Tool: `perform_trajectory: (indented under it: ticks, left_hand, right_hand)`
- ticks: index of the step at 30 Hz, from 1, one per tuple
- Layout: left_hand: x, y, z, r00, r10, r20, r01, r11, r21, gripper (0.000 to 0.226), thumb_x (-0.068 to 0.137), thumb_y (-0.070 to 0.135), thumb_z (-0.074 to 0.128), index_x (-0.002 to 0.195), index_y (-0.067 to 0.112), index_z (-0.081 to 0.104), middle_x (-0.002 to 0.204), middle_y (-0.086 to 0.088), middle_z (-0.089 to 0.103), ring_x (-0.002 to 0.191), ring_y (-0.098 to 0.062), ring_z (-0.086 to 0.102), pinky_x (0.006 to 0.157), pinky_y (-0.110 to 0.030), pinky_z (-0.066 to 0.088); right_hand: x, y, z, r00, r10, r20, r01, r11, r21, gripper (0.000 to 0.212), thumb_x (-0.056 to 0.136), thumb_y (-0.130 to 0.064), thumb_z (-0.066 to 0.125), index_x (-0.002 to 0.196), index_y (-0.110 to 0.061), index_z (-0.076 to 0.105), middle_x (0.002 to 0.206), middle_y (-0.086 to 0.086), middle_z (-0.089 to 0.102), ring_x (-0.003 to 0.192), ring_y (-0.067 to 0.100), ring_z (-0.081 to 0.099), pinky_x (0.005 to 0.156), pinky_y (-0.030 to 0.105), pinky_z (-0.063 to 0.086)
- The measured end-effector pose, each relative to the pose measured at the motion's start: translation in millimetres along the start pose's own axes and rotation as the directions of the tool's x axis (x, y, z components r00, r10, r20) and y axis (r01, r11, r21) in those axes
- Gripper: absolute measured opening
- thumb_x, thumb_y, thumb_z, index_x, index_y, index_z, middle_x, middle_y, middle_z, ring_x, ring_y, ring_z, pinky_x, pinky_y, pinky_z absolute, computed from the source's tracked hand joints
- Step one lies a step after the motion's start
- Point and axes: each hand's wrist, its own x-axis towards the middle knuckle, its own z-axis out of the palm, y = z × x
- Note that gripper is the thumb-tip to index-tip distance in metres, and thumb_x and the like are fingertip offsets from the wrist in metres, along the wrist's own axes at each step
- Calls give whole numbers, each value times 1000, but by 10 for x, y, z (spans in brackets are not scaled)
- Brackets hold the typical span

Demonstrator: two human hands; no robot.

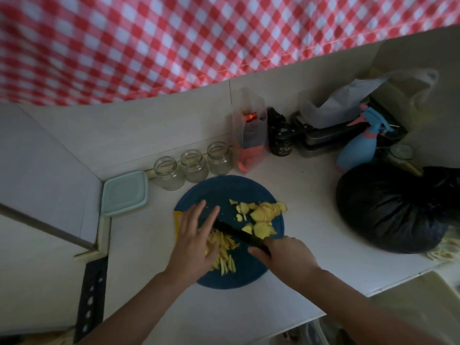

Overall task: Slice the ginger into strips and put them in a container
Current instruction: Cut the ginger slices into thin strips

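Ginger strips (225, 255) are lying piled on the blue cutting board (224, 190), with the left hand (194, 242) pressing flat, straight fingers over them. The right hand (286, 255) is gripping the black knife (239, 232); ginger slices (263, 212) are sitting beyond its blade.

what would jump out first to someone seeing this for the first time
Probably the red-and-white checked cloth hanging across the whole top of the view. Next comes the round blue board in the middle, with yellow ginger strips under the flat left hand, ginger slices at its far right, and the right hand gripping a black knife between them. A bulging black bag sits at the right.
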Motion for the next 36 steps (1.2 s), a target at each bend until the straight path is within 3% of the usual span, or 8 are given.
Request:
perform_trajectory:
  ticks: [5,9,12,16,19,23,31,36]
  left_hand:
    - [-51,151,149,957,167,237,-211,962,172,85,75,44,70,148,36,26,157,-11,14,143,-34,7,109,-55,15]
    - [-40,-7,250,983,17,184,-46,987,151,58,78,55,53,130,28,56,150,-14,33,139,-33,18,104,-59,34]
    - [-26,-173,258,970,-123,210,83,979,185,64,80,65,40,116,20,68,140,-19,47,134,-33,24,97,-59,43]
    - [52,-147,206,889,-339,308,303,940,160,115,67,85,-12,151,14,19,159,-10,4,145,-27,-1,118,-40,2]
    - [184,-21,239,900,-342,270,350,936,18,79,88,66,20,148,15,26,152,-7,25,140,-23,20,115,-30,15]
    - [494,75,366,861,-413,295,466,874,-137,35,93,22,56,127,16,55,122,-4,57,106,-15,55,90,-27,46]
    - [899,177,599,768,-511,386,596,791,-138,33,88,32,65,111,8,63,101,-6,68,92,-19,64,75,-24,48]
    - [781,330,606,899,-356,256,413,883,-222,23,95,29,53,107,11,60,102,-5,62,87,-17,61,72,-25,45]
  right_hand:
    - [133,-138,-188,987,-154,53,162,956,-244,51,96,-59,35,108,-15,58,95,5,63,87,23,63,72,33,49]
    - [109,-46,-301,980,-186,75,200,945,-258,51,94,-62,37,105,-17,58,82,0,56,74,17,52,73,31,48]
    - [38,185,-378,988,-129,84,144,968,-206,47,89,-69,36,94,-28,59,74,-8,52,69,11,53,70,28,49]
    - [9,521,-342,998,-38,-41,42,995,88,62,73,-85,31,59,-27,48,54,-5,48,51,7,47,50,21,34]
    - [15,646,-342,984,86,-156,-36,953,301,93,63,-95,17,57,-10,52,52,4,51,49,12,48,51,26,38]
    - [22,617,-374,972,211,-106,-149,897,415,72,77,-72,32,67,-8,63,53,-4,53,46,4,47,47,14,35]
    - [29,577,-195,958,285,-43,-204,776,596,56,91,-58,45,64,-11,60,54,-3,52,43,4,45,47,20,40]
    - [57,612,-180,938,340,-65,-217,724,654,58,91,-56,46,69,-5,62,50,-6,51,39,2,44,47,19,37]
